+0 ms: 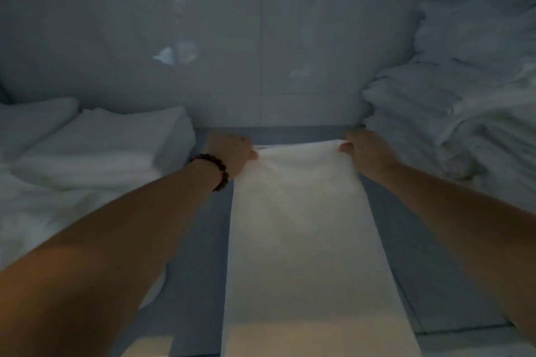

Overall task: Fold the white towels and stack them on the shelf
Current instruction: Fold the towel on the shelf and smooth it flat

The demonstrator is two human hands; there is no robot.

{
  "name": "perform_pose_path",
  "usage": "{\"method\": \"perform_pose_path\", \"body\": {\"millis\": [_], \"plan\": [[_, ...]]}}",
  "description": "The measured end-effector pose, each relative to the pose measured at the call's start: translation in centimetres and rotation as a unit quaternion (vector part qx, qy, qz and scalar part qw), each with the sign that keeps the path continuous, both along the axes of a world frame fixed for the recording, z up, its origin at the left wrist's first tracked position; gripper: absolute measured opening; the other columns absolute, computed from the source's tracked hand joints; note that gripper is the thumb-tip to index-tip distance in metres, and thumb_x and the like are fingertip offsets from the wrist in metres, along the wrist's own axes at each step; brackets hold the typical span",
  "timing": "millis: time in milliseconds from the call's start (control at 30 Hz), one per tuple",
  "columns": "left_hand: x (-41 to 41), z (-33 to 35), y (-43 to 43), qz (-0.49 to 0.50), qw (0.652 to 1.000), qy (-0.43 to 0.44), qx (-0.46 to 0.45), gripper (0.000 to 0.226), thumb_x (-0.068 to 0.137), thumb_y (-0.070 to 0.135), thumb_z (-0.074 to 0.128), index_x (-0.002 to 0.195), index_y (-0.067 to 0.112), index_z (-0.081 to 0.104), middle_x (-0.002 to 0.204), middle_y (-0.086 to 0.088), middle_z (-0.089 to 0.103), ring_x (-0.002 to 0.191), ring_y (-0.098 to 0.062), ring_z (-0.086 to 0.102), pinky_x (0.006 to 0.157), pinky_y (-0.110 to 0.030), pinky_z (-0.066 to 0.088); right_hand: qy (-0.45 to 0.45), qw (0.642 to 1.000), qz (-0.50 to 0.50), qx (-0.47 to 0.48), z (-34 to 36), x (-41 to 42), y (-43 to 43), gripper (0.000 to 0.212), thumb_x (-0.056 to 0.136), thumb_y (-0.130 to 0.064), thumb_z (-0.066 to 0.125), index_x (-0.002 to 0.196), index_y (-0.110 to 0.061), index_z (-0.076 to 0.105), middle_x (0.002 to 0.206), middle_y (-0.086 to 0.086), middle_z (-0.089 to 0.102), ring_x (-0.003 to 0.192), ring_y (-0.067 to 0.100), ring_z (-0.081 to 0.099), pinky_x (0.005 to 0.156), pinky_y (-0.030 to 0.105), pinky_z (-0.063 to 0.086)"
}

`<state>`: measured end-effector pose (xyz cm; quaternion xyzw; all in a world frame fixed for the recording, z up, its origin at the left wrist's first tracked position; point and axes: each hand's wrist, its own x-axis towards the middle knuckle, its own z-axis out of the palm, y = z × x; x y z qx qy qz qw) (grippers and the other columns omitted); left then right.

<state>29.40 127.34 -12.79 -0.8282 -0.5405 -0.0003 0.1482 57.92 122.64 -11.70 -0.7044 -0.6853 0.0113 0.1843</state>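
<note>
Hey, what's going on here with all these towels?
A person holds a long white towel by its two far corners, stretched flat back toward them over a grey-blue surface. The left hand, with a dark beaded bracelet on its wrist, pinches one corner and the right hand pinches the other. A low pile of folded white towels sits at the left and a tall stack of white towels at the right.
</note>
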Motion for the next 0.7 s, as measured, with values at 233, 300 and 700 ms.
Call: {"method": "perform_pose_path", "body": {"millis": [233, 300, 700], "plan": [[1.6, -6.8, 3.3, 0.111, 0.993, 0.02, 0.037, 0.033, 0.095, 0.013, 0.028, 0.122, 0.01, 0.046, 0.124, -0.009, 0.049, 0.113, -0.026, 0.045, 0.091, -0.039, 0.036, -0.01, 0.998, 0.033, 0.051, -6.7, -0.2, 4.0, 0.03, 0.097, -0.014, 0.045, 0.123, -0.003, 0.054, 0.126, 0.019, 0.053, 0.114, 0.032, 0.05, 0.091, 0.035, 0.038], [2.6, -7.5, 2.4, 0.109, 0.993, -0.028, 0.035, 0.034, 0.091, 0.009, 0.031, 0.122, 0.01, 0.047, 0.125, -0.01, 0.047, 0.114, -0.027, 0.044, 0.094, -0.04, 0.035, -0.033, 0.995, 0.068, 0.061, -7.3, -1.0, 3.1, 0.037, 0.097, -0.019, 0.047, 0.132, -0.006, 0.05, 0.138, 0.015, 0.046, 0.126, 0.03, 0.042, 0.105, 0.037, 0.032], [5.6, -11.8, 0.7, 0.026, 0.981, -0.119, -0.151, 0.074, 0.077, 0.077, -0.004, 0.144, 0.046, -0.008, 0.158, 0.006, -0.011, 0.144, -0.025, -0.012, 0.113, -0.054, -0.008, -0.116, 0.98, 0.059, -0.149, -11.7, -4.3, 2.9, 0.061, 0.091, -0.065, 0.006, 0.147, -0.042, -0.002, 0.159, -0.008, -0.008, 0.146, 0.019, -0.009, 0.116, 0.054, -0.004]]}}
